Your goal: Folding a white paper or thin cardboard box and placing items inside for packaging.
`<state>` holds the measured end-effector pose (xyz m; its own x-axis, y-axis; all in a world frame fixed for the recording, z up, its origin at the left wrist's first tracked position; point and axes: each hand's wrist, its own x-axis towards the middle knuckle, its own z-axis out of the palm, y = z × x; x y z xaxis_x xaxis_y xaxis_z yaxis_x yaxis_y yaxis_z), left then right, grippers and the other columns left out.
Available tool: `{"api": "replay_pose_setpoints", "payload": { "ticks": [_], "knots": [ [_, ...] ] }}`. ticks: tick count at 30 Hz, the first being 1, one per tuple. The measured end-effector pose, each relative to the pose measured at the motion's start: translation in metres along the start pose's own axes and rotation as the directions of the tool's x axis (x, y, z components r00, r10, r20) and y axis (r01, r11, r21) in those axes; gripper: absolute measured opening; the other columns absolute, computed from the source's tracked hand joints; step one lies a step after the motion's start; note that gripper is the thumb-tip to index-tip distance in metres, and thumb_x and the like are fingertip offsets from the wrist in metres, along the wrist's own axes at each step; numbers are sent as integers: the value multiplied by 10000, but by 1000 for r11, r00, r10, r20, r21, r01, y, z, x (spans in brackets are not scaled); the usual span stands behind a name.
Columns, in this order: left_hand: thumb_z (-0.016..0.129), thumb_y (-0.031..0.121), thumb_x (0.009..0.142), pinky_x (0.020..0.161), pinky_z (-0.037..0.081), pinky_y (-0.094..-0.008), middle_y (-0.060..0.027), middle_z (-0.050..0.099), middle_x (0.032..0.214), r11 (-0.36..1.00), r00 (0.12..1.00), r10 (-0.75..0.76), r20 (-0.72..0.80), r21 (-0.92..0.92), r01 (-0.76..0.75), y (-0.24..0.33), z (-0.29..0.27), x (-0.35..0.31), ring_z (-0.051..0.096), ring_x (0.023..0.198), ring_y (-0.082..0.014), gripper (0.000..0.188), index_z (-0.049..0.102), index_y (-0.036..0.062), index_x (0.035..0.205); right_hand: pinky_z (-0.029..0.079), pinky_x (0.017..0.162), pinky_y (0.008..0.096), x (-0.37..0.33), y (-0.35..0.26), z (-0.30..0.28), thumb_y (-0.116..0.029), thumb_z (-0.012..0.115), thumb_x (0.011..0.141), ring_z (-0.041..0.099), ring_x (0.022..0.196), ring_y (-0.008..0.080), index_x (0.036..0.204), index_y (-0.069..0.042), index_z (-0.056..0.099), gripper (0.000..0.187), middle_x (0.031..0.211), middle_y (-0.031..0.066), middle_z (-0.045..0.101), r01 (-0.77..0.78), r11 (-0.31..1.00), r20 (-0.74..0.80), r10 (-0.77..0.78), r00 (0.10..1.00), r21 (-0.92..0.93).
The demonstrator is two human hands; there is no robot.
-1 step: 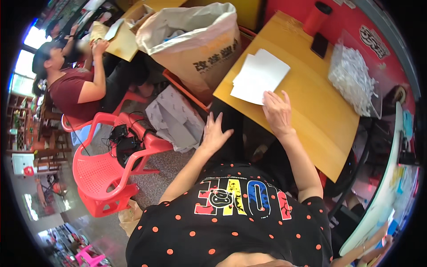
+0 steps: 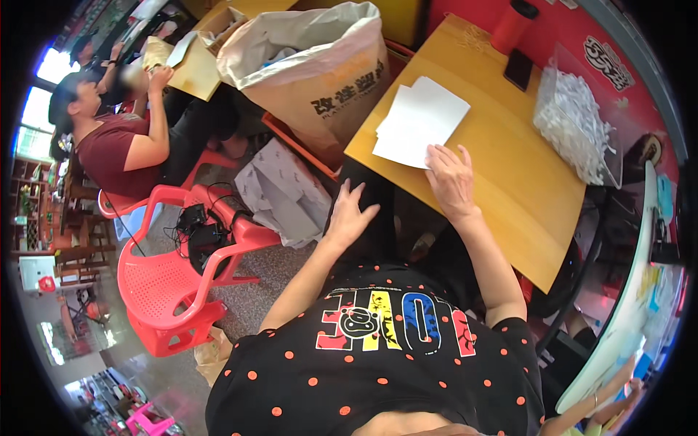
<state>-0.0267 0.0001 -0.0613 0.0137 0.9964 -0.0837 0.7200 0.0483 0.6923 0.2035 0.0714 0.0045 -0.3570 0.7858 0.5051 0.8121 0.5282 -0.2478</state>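
Observation:
A small stack of white paper sheets [image 2: 420,120], slightly fanned, lies on the yellow wooden table [image 2: 509,189] near its left edge. The fingertips of my right hand [image 2: 451,178] rest on the stack's near corner, the little finger held apart from the others. What the right thumb does is hidden. My left hand [image 2: 349,216] hovers over or rests on my dark-trousered thigh, left of the table, with its fingers spread and nothing in it.
On the table are a clear bag of white pieces [image 2: 574,123], a dark phone [image 2: 519,70] and a red bottle [image 2: 513,27]. A big white woven sack [image 2: 320,87] stands beyond my left hand. Red plastic chairs [image 2: 163,283] stand left; a person in maroon [image 2: 120,149] sits farther off.
The whole view has shifted a little to the left. Both hands and the paper sheets keep their places relative to the table.

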Motion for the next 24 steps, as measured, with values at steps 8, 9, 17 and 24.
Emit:
{"api": "replay_pose_setpoints", "payload": {
  "ticks": [8, 9, 17, 24],
  "knots": [
    [448, 450, 966, 869, 514, -393, -165, 655, 1092, 42, 865, 38, 501, -865, 499, 40, -44, 35, 656, 970, -236, 555, 583, -53, 1158, 495, 737, 352, -19, -17, -50, 5, 656, 709, 613, 821, 269, 951, -19, 677, 244, 955, 98, 648, 52, 979, -129, -26, 991, 199],
    [432, 464, 968, 869, 517, -391, -165, 650, 1105, -124, 836, 152, 528, -829, 546, 42, -48, 37, 653, 980, -239, 580, 559, -55, 1194, 501, 704, 345, -25, -21, -59, 7, 655, 704, 617, 799, 266, 961, -20, 676, 259, 940, 101, 647, 90, 960, -119, -60, 991, 265],
    [582, 43, 878, 867, 526, -360, -168, 638, 1121, 67, 912, 89, 400, -916, 395, 41, -44, 30, 653, 967, -239, 363, 533, -38, 1228, 487, 644, 300, -50, -49, -88, -12, 684, 776, 625, 731, 209, 862, -15, 682, 87, 879, 87, 652, -175, 727, 141, 108, 984, 664],
    [608, -91, 738, 961, 465, -318, -145, 619, 1203, 673, 858, 509, 75, -656, -342, 79, -67, 0, 582, 1140, -246, 333, 693, 19, 1041, 424, 788, 232, -45, -34, -72, -79, 669, 841, 546, 886, 97, 839, -2, 677, 77, 985, 41, 613, -525, -27, 478, 456, 751, 850]
  ]
}}
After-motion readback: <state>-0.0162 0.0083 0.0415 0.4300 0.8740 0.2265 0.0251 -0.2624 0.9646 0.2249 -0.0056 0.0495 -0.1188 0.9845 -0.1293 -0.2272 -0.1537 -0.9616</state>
